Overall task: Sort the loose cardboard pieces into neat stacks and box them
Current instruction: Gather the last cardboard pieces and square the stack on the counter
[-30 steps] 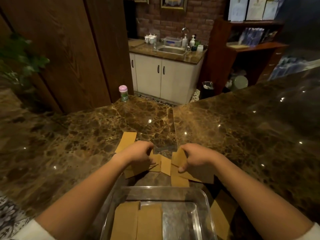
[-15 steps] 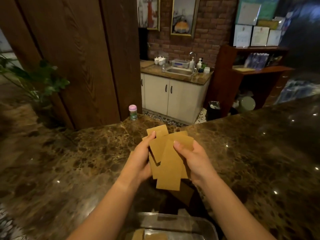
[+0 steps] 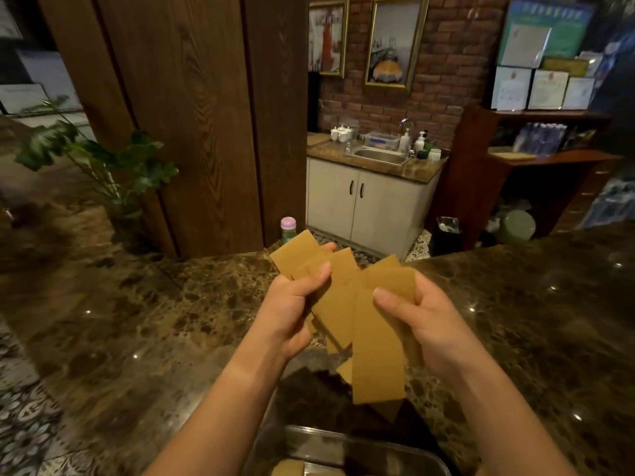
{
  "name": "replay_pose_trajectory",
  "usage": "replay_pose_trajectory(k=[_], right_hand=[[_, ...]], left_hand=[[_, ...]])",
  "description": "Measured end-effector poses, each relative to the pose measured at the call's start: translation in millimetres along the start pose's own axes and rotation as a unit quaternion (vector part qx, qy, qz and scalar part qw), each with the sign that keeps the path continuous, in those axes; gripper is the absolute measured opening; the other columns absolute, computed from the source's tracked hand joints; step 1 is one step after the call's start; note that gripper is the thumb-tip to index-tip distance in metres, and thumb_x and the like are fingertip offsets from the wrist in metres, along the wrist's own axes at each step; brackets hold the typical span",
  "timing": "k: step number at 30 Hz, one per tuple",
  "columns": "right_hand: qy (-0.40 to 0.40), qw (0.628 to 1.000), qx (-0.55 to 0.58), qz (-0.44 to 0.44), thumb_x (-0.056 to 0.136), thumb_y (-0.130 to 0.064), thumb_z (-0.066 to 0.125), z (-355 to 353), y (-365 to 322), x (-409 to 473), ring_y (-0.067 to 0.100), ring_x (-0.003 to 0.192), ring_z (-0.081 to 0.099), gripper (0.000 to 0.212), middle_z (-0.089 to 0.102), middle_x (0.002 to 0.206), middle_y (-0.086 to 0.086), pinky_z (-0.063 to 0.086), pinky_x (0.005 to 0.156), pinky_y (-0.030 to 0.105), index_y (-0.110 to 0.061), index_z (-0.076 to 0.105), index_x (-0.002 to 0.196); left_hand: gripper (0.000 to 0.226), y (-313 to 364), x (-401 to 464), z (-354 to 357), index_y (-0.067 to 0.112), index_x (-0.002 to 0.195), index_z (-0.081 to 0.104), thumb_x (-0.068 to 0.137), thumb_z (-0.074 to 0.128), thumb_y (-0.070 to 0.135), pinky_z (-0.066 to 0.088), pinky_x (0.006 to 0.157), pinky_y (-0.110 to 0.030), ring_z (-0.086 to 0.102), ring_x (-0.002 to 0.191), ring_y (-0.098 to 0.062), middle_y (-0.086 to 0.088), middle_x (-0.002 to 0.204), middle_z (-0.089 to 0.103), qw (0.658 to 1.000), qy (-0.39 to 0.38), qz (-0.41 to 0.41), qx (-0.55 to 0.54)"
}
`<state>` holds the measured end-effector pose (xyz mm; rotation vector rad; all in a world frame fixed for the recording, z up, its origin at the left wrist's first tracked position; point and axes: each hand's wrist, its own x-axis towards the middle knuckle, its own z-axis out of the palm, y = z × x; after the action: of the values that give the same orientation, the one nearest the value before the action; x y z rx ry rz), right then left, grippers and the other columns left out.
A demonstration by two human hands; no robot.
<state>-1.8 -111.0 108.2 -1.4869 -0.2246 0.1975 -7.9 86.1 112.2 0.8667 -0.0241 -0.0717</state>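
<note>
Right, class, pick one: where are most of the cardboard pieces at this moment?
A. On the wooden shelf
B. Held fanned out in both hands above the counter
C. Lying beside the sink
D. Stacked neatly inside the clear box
B: the left hand and right hand both grip the fanned cardboard pieces above the marble counter.

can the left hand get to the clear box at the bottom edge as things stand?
Probably not yet. The left hand grips the fanned cardboard pieces jointly with the right hand. The path down to the clear box looks free, but the fingers are occupied.
</note>
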Motion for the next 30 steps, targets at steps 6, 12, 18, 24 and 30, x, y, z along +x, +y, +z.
replay_pose_trajectory(k=[6,12,18,24,30], right_hand=[[0.052,0.999,0.005,0.0,0.07,-0.033,0.08,5,4,-1,0.024,0.096,0.075,0.052,0.077,0.106,0.005,0.061,0.074,0.042,-0.019,0.064,0.118],[0.083,0.994,0.071,0.018,0.072,-0.031,0.078,3,5,-7,0.028,0.094,0.075,0.05,0.078,0.105,0.007,0.061,0.068,0.039,-0.016,0.066,0.119],[0.112,0.981,0.154,0.03,0.073,-0.027,0.076,-6,6,-9,0.029,0.094,0.075,0.05,0.077,0.107,0.011,0.062,0.066,0.042,-0.016,0.065,0.121],[0.099,0.977,0.188,0.029,0.074,-0.023,0.075,-10,9,-9,0.027,0.091,0.076,0.049,0.077,0.108,0.012,0.061,0.062,0.038,-0.015,0.065,0.122],[0.072,0.978,0.195,0.032,0.075,-0.023,0.074,-10,12,-8,0.027,0.089,0.076,0.045,0.077,0.106,0.012,0.061,0.061,0.039,-0.016,0.066,0.118]], left_hand=[[0.037,2,-2,2,0.011,0.105,0.077,0.092,0.048,0.03,0.055,0.085,-0.046,0.071,0.099,-0.029,-0.015,0.11,0.073,0.997,0.003,-0.034,-0.076],[0.041,2,-8,11,-0.003,0.129,0.056,0.092,0.054,0.015,0.049,0.1,-0.05,0.06,0.12,-0.039,-0.027,0.128,0.063,0.998,0.039,-0.005,-0.05],[0.037,8,-6,14,0.014,0.134,0.057,0.104,0.041,0.031,0.053,0.094,-0.049,0.068,0.109,-0.031,-0.021,0.121,0.069,0.996,0.072,0.036,-0.037],[0.027,9,-2,7,0.015,0.125,0.061,0.098,0.054,0.015,0.054,0.092,-0.052,0.07,0.101,-0.023,-0.011,0.112,0.072,0.995,0.097,0.039,0.001],[0.044,7,0,-2,0.023,0.13,0.046,0.094,0.056,0.046,0.039,0.04,-0.023,0.048,0.054,-0.012,-0.003,0.077,0.052,0.988,0.129,-0.022,-0.083]])
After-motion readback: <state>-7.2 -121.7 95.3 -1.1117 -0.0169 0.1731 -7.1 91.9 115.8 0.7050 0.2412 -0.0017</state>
